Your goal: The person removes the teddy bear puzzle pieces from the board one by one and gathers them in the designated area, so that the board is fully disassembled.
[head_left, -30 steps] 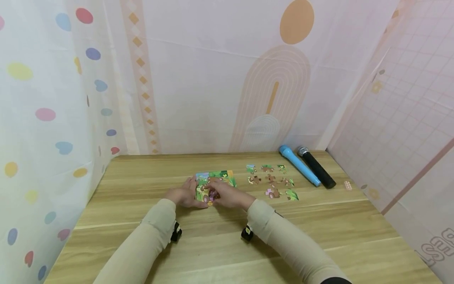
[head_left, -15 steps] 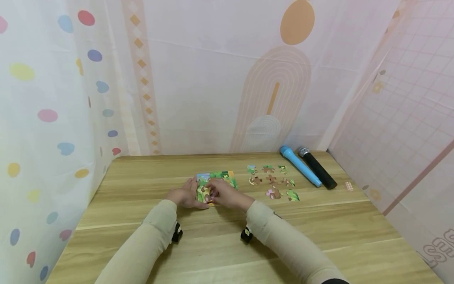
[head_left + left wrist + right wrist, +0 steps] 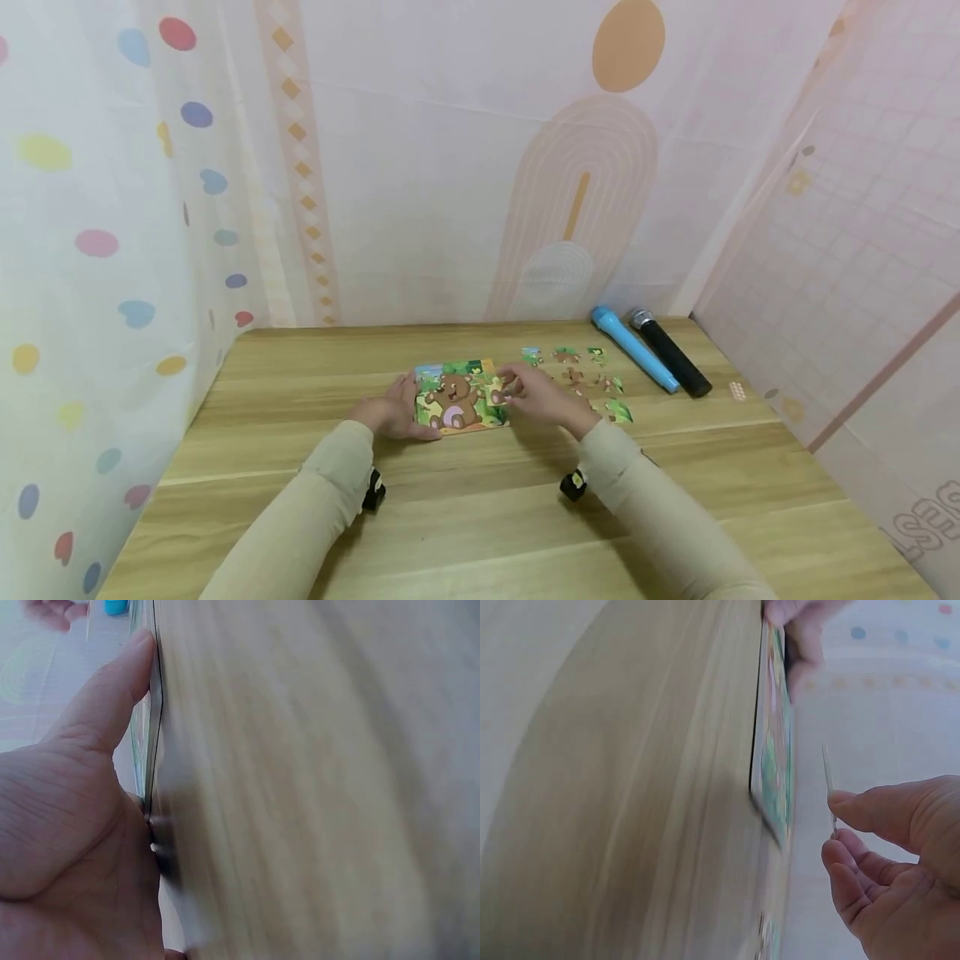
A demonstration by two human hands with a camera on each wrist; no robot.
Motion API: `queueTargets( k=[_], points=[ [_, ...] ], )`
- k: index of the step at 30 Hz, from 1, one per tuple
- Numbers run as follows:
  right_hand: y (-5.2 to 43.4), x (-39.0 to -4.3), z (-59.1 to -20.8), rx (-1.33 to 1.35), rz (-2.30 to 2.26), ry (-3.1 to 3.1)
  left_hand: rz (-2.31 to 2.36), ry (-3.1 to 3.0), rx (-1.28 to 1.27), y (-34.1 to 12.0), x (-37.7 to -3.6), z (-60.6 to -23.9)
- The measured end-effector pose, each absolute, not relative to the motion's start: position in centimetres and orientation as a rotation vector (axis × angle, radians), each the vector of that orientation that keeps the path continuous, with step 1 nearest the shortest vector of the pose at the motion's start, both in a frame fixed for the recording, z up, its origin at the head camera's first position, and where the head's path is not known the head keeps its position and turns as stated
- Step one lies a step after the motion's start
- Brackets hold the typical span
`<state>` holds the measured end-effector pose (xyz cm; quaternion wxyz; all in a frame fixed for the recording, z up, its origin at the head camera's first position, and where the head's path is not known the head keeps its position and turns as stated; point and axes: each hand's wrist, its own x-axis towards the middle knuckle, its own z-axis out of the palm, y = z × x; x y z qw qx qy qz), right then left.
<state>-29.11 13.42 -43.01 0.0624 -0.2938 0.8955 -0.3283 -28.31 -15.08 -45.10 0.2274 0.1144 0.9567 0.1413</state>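
Matt wood-grain table (image 3: 300,533), printed card puzzle board (image 3: 457,398), glossy plastic microphones (image 3: 633,350).

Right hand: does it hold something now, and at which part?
The right hand pinches a loose puzzle piece by its lower edge, between thumb and forefinger, lifted clear of the puzzle board. The left hand steadies the board's left edge.

The right hand (image 3: 900,862) pinches a thin puzzle piece (image 3: 829,787) edge-on between thumb and fingertips (image 3: 844,859). Just beyond the fingertips the puzzle board (image 3: 774,757) lies on the table (image 3: 645,795); another hand's fingers (image 3: 799,630) touch its far end.
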Motion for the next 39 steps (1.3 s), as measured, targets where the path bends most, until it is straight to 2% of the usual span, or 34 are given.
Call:
queueTargets(
  k=[7, 15, 39],
  points=[
    [16.3, -29.2, -43.5, -0.828, -0.976, 2.724, 0.404, 2.649, 0.327, -15.5, -29.1, -46.3],
    [18.6, -28.9, -44.4, -0.746, -0.869, 2.788, 0.415, 2.635, 0.307, -15.5, -28.7, -45.7],
    [19.8, -29.1, -45.3, -0.729, -0.796, 2.824, 0.439, 2.675, 0.317, -15.7, -29.1, -46.4]
  ],
)
